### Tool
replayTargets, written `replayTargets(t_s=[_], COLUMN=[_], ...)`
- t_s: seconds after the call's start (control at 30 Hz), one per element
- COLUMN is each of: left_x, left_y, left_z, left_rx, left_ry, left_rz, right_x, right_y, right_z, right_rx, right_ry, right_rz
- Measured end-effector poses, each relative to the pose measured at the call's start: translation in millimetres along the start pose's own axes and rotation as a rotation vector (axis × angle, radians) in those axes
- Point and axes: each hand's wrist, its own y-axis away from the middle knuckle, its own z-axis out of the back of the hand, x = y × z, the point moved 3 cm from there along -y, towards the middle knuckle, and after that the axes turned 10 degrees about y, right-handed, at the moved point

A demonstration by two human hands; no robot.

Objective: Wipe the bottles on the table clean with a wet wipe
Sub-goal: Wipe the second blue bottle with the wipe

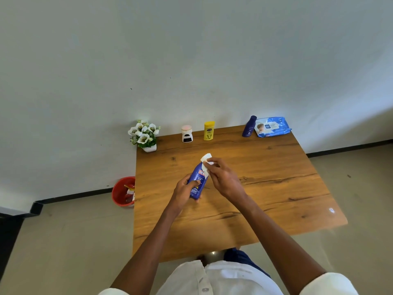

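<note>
My left hand (184,189) grips the lower part of a blue lotion bottle (198,180), held tilted above the middle of the wooden table (276,188). My right hand (223,176) pinches a white wet wipe (206,160) against the bottle's upper end. Along the far edge stand a small white bottle with a pink top (187,134), a yellow bottle (209,130) and a dark blue bottle (248,126).
A blue pack of wet wipes (272,126) lies at the far right corner. A pot of white flowers (144,135) stands at the far left corner. A red bin (121,192) with rubbish sits on the floor left of the table.
</note>
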Motion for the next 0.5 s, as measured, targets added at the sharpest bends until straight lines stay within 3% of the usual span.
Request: replayTargets(t_s=[0.33,0.5], left_x=[-7.1,-4.4], left_y=[-5.3,-9.3], left_z=[-5.6,-9.4], left_rx=[0.011,-0.001], left_ry=[0.000,0.047], left_rz=[-0.060,-0.058], right_x=[6.5,-2.0], right_y=[-12.9,-12.0], right_z=[5.2,-1.4], right_rx=[-0.074,-0.146], right_ry=[0.200,0.147], right_rz=[0.147,0.125])
